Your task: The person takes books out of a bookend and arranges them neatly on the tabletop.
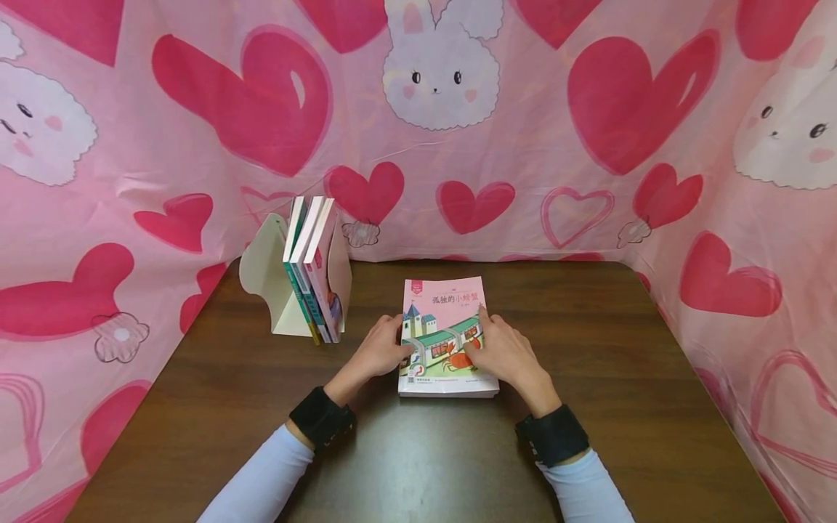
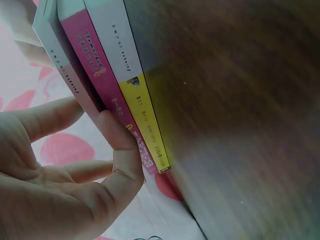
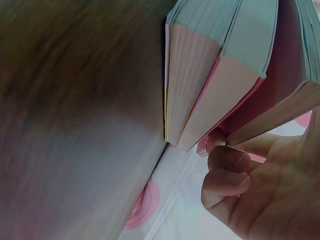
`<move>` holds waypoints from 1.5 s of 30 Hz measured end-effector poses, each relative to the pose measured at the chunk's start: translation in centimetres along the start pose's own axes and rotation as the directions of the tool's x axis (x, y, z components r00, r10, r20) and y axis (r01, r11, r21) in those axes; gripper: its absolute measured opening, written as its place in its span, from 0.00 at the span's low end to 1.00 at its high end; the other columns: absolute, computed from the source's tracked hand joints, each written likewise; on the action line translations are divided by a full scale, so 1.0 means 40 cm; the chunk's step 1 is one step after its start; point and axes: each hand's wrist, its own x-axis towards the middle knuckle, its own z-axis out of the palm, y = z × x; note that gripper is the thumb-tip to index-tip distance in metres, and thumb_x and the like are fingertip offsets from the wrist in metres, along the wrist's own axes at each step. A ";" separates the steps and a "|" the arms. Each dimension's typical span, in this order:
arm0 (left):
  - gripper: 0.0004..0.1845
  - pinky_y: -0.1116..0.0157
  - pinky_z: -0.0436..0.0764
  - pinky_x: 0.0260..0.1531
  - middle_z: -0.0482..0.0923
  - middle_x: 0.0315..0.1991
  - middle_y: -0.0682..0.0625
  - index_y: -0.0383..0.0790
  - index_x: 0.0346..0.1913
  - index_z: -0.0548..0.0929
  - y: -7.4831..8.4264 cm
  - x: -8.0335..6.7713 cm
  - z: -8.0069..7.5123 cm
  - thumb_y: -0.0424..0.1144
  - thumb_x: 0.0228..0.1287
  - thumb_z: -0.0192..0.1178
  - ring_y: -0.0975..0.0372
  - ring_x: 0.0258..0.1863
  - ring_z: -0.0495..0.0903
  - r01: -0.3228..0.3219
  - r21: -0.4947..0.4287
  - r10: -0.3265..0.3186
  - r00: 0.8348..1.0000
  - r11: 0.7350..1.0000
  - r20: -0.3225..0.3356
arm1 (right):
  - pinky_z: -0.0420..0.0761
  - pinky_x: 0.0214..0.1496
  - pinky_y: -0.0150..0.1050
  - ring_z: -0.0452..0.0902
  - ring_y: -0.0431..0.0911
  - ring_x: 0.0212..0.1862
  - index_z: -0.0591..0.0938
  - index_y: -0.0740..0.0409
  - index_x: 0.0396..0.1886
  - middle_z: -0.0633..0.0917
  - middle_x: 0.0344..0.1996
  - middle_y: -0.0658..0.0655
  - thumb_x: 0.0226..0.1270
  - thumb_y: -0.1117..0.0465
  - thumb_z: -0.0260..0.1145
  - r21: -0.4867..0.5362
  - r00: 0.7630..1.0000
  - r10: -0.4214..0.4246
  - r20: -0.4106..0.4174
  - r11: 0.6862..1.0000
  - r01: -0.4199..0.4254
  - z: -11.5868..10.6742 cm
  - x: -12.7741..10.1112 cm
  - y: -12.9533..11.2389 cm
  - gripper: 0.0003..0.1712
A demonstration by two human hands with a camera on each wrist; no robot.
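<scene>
A pink picture book [image 1: 428,319], its cover showing a train and an orange crab, tops a short stack in the middle of the table. My left hand [image 1: 379,347] grips its left side, thumb over the cover. On the opposite side my right hand [image 1: 508,349] holds it likewise. Under its spine, in the left wrist view, lie a book with a magenta spine [image 2: 92,55] and one with a white and yellow spine [image 2: 145,115]. The right wrist view shows fingertips [image 3: 235,182] below the pink book, with a gap between it and the magenta book.
Left of the stack, a cream bookend [image 1: 258,272] stands on the brown wooden table [image 1: 621,378]. Several upright books [image 1: 307,272] lean together in it. Pink cloth [image 1: 536,160] with hearts and rabbits hangs behind the table and at both sides.
</scene>
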 end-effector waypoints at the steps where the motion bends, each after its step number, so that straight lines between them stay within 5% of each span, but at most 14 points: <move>1: 0.37 0.54 0.78 0.52 0.73 0.57 0.37 0.27 0.76 0.67 0.001 0.000 0.000 0.36 0.69 0.70 0.50 0.50 0.74 0.001 0.005 -0.001 1.000 1.000 0.005 | 0.81 0.54 0.58 0.77 0.58 0.49 0.59 0.67 0.82 0.76 0.65 0.70 0.67 0.46 0.71 -0.001 1.000 0.000 0.001 1.000 0.000 0.000 0.000 0.000 0.53; 12: 0.39 0.50 0.76 0.59 0.70 0.64 0.34 0.25 0.78 0.62 0.008 0.002 0.006 0.36 0.72 0.68 0.48 0.54 0.73 -0.005 0.061 0.003 1.000 0.998 0.027 | 0.82 0.51 0.57 0.76 0.59 0.47 0.58 0.65 0.83 0.73 0.65 0.72 0.70 0.47 0.68 -0.005 0.999 0.019 0.039 1.000 -0.018 0.002 -0.001 -0.001 0.51; 18: 0.39 0.48 0.77 0.62 0.68 0.69 0.32 0.26 0.80 0.59 0.021 -0.002 0.013 0.38 0.74 0.65 0.48 0.55 0.74 0.017 0.109 -0.020 0.999 0.994 0.025 | 0.80 0.40 0.48 0.75 0.56 0.43 0.59 0.65 0.83 0.73 0.59 0.70 0.71 0.47 0.68 -0.007 0.999 0.024 0.049 1.000 -0.023 -0.001 0.001 -0.004 0.50; 32: 0.35 0.52 0.84 0.48 0.68 0.66 0.33 0.32 0.79 0.65 0.049 -0.013 0.023 0.37 0.76 0.64 0.49 0.45 0.78 0.045 0.164 -0.051 0.998 0.985 0.032 | 0.74 0.29 0.42 0.74 0.53 0.36 0.59 0.66 0.83 0.71 0.52 0.67 0.71 0.49 0.69 0.006 0.999 0.024 0.044 1.000 -0.024 0.000 -0.002 -0.005 0.49; 45: 0.33 0.60 0.80 0.36 0.69 0.61 0.34 0.29 0.78 0.66 0.044 -0.009 0.030 0.37 0.76 0.63 0.52 0.41 0.77 0.012 0.214 -0.019 0.999 0.977 0.031 | 0.75 0.31 0.41 0.71 0.54 0.41 0.60 0.68 0.82 0.70 0.48 0.65 0.71 0.49 0.69 -0.019 0.998 0.020 0.061 1.000 -0.019 -0.001 -0.008 -0.004 0.49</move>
